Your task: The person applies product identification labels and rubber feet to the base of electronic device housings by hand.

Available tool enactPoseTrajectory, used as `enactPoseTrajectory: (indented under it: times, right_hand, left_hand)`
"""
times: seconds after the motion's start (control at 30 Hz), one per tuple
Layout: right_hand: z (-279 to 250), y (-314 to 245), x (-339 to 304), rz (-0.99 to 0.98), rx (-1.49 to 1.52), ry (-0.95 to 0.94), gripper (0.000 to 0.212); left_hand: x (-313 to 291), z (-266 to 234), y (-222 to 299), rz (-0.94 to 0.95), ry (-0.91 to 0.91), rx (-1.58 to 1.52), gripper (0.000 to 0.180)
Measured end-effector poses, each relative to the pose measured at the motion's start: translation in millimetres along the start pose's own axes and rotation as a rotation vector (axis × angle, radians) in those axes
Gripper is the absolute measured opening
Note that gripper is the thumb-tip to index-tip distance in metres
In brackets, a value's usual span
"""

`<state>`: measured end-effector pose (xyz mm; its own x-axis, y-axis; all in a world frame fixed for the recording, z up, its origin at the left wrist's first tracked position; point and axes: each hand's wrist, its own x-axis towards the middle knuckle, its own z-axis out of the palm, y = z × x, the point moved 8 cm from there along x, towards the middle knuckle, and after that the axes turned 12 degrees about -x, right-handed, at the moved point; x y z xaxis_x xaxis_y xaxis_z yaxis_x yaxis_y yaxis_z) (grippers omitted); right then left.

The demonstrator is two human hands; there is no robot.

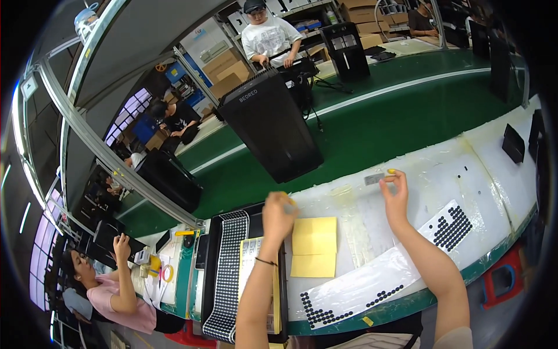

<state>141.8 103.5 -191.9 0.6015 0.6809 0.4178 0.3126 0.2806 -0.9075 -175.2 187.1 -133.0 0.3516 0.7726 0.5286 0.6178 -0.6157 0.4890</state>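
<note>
My right hand (396, 195) pinches a small grey rectangular label (374, 179) by its edge, above the white worktable. One of its fingertips wears a yellow cover. My left hand (279, 216) is raised over the right edge of the black tray (282, 326); its fingers are smeared by motion, with something yellow at their tips. In the tray lie a sheet of round black pads (228, 262) and pale label sheets (250, 264). A folded yellow paper (314, 247) lies beside it. Beneath my right forearm runs a white backing strip (354, 291) with black round pads left on it.
A tall black tower case (270, 125) stands on the green conveyor (372, 125) ahead. Across it a person in white (272, 38) handles another dark unit. A person in pink (119, 296) works at the left. A metal post (116, 157) rises left; a red stool (503, 279) stands right.
</note>
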Motion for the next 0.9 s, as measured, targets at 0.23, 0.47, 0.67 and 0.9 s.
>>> enactPoseTrajectory:
  times: [0.23,0.47,0.67,0.9]
  right_hand:
    - [-1,26,5,0.098,0.077,0.056,0.032]
    - [-12,43,8,0.176,0.159,0.052,0.039]
    - [-3,52,10,0.219,0.137,0.021,0.045]
    - [-3,46,16,0.285,0.284,0.100,0.049]
  left_hand:
    - [147,-110,-41,-0.221,0.592,-0.393,0.079]
    - [244,-83,-15,-0.539,0.286,-0.921,0.124]
    - [257,-73,-70,-0.628,0.658,-0.936,0.095]
    - [182,-98,6,-0.400,1.069,-0.721,0.058]
